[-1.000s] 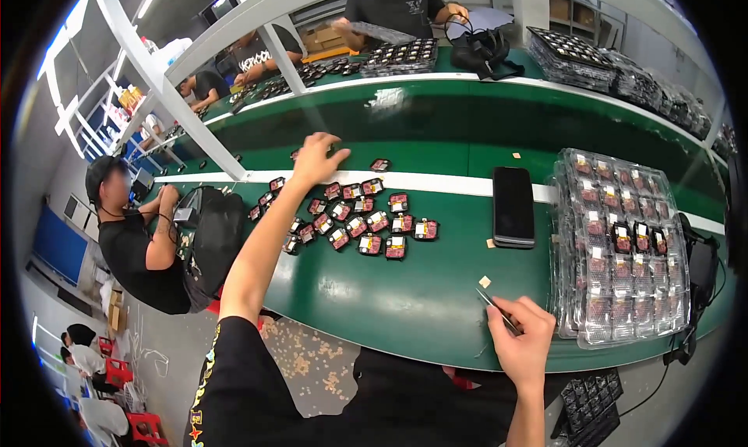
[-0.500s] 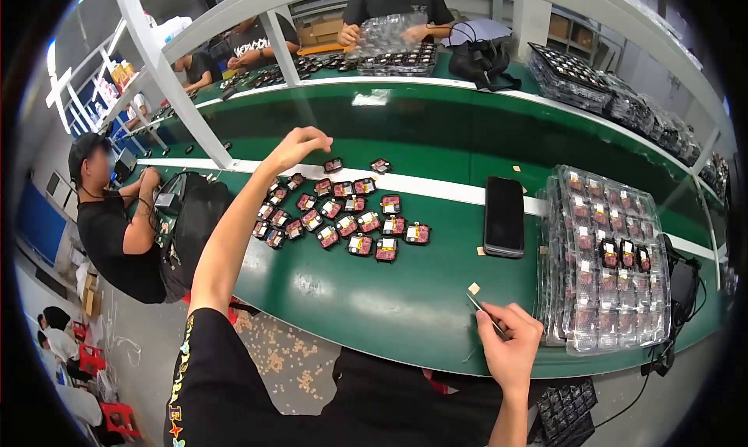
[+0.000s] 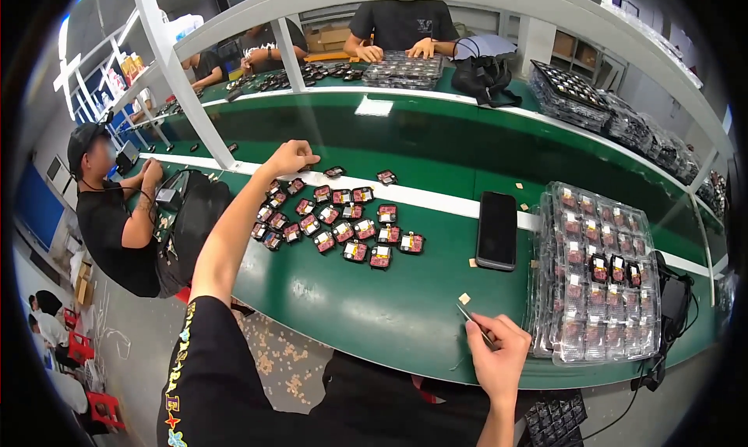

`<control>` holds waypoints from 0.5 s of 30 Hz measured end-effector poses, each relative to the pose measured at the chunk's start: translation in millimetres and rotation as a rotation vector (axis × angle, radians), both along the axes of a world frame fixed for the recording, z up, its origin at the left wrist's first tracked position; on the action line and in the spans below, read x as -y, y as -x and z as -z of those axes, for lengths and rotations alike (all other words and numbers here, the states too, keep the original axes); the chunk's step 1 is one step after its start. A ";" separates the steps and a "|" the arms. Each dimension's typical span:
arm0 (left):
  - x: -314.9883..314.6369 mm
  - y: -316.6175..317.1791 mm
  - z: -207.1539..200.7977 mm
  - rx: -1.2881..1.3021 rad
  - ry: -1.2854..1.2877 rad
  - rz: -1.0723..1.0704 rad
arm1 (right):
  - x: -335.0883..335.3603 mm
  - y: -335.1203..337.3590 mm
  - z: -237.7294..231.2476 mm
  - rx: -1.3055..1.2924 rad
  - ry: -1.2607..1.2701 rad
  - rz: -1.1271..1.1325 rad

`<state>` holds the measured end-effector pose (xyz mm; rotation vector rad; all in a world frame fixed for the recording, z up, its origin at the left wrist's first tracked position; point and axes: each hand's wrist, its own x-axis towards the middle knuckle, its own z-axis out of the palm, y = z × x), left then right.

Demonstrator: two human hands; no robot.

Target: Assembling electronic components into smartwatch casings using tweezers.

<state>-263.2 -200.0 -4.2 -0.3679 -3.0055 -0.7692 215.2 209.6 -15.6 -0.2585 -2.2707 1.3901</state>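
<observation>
My left hand (image 3: 290,158) reaches over the white strip beyond the green table, its fingers bent down and pinched at a small dark piece, mostly hidden, that looks like one of the black modules. Several black modules (image 3: 343,230) with pink and white tops lie grouped below and right of it. Two more, including this one (image 3: 387,177), sit apart by the strip. Metal tweezers (image 3: 466,313) are in my closed right hand (image 3: 499,349), low on the right. Their tip points at a small beige square (image 3: 464,298); whether it is gripped or just close by, I cannot tell.
A black phone (image 3: 496,233) lies right of the modules. Beside it rises a stack of clear plastic trays (image 3: 596,322), with several black modules in the top one. A white frame (image 3: 175,73) crosses above. One co-worker (image 3: 117,213) sits at the left; others are across the bench.
My left hand has come down and left, fingertips now at a dark piece. My right hand with the tweezers has shifted slightly left. Across the bench, a person's hands now rest on the trays.
</observation>
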 end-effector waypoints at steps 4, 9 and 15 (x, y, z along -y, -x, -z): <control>-10.6 -27.6 -14.2 0.168 -0.079 0.308 | 0.2 1.9 0.5 -0.011 -0.009 -0.002; -45.9 -59.1 -12.8 -0.174 -0.119 0.403 | 1.9 1.4 -2.8 0.003 -0.018 -0.026; -91.5 -79.9 -21.9 0.002 -0.100 0.411 | 3.7 2.3 -2.3 -0.029 0.058 0.003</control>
